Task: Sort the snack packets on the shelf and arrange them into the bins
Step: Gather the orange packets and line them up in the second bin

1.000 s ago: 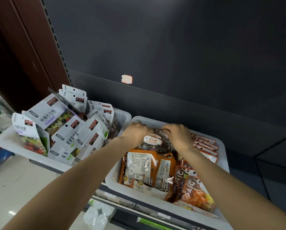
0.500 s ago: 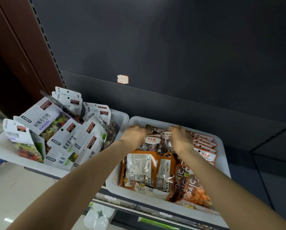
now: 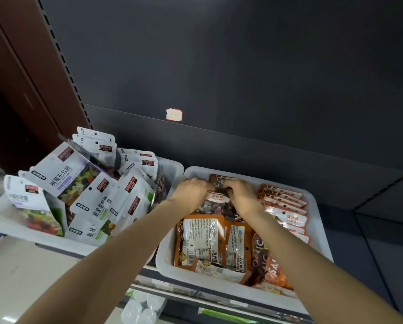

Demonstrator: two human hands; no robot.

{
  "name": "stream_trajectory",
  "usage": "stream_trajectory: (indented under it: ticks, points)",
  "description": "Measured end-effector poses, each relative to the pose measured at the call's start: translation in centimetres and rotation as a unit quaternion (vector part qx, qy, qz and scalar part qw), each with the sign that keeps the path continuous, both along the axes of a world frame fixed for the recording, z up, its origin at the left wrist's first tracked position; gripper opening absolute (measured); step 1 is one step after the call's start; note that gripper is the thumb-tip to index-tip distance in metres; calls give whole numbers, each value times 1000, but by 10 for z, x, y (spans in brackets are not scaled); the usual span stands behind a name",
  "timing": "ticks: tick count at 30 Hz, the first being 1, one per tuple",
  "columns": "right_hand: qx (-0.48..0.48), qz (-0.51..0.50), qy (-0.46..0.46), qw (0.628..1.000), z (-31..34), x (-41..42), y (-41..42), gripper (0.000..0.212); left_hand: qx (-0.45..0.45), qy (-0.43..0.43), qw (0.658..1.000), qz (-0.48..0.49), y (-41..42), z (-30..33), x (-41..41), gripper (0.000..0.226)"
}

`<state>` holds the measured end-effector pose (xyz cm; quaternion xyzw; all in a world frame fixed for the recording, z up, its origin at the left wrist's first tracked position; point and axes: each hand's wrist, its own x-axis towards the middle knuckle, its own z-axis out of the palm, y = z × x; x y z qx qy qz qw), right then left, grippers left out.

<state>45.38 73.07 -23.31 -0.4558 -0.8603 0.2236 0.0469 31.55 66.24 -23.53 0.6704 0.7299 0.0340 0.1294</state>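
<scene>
Backdrop: dark shelf panel [image 3: 242, 78] rose behind two white bins; a small torn sticker [image 3: 174, 114] clung to it.
Left bin [image 3: 1, 220]: it held white snack packets [image 3: 79, 181], leaning and piled loosely.
Right bin [image 3: 317, 220]: orange packets [image 3: 201, 239] lay flat at its near side; a row of orange-edged packets [image 3: 287, 206] stood along its right.
Your left hand [image 3: 191, 191]: it sat at the far end of the right bin, fingers curled onto a stone candy packet [image 3: 215, 203].
Your right hand [image 3: 241, 192]: just beside the left, its fingers curled on the same packet's top edge.
</scene>
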Motion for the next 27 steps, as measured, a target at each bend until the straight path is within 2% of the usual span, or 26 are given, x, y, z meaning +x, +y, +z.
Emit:
stream_trajectory:
  ticks: [3,6,8,9,11,12,14,16,19,21,24,27]
  points:
    - [-21,-31,15,999,0,5,3,30,16,-70,996,59,2,-10,3,31]
    - [48,-84,51,994,3,22,8,28,33,-114,986,113,8,-19,9,35]
    - [86,-68,43,993,-1,32,2,17,38,-78,990,115,9,-20,12,40]
    - [88,-40,27,995,-4,35,-4,16,66,-23,993,95,8,-19,12,46]
    - [64,4,1,998,-9,38,-16,22,153,42,986,47,-1,-14,12,54]
    - [54,14,-5,998,-9,38,-20,26,175,30,984,29,-7,-12,11,53]
    - [41,24,-31,998,-9,41,-25,35,136,-56,989,-4,-20,-10,13,48]
    - [1,22,-83,996,-11,45,-31,46,25,-89,995,-31,-33,-13,16,54]
    - [-47,20,-141,989,-12,50,-37,60,-60,-20,996,-62,-40,-22,18,64]
    - [-51,9,-122,991,-10,49,-38,61,-90,0,993,-77,-41,-20,19,65]
    - [-55,5,-79,995,-7,51,-43,54,-118,11,990,-81,-45,-16,24,66]
    - [-36,29,-65,997,-8,54,-49,43,-106,30,992,-65,-55,-12,28,65]
